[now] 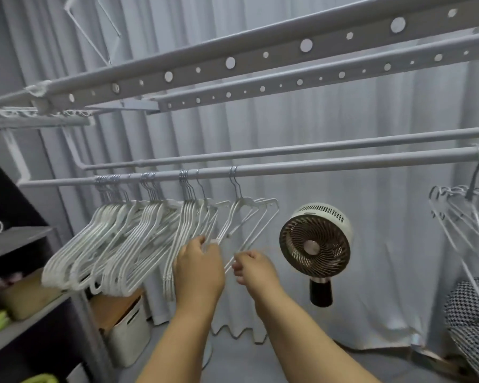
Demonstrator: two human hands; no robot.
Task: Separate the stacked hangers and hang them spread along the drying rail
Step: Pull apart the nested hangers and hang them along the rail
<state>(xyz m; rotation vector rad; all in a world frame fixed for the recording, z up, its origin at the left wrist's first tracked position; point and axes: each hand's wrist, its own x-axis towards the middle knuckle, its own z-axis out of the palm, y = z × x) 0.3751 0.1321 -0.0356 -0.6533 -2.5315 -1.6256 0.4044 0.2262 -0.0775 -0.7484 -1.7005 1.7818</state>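
Several white hangers hang bunched in groups on the left part of the grey drying rail. A pair of white hangers hangs apart at the right end of the bunch. My left hand pinches the lower end of a hanger beside that pair. My right hand pinches the lower bar of the rightmost hanger. Both forearms reach up from the bottom of the view.
A second rail runs behind the first, with perforated bars above. A round fan stands to the right. More hangers hang at far right over a checked cloth. Shelves and a white box sit at left.
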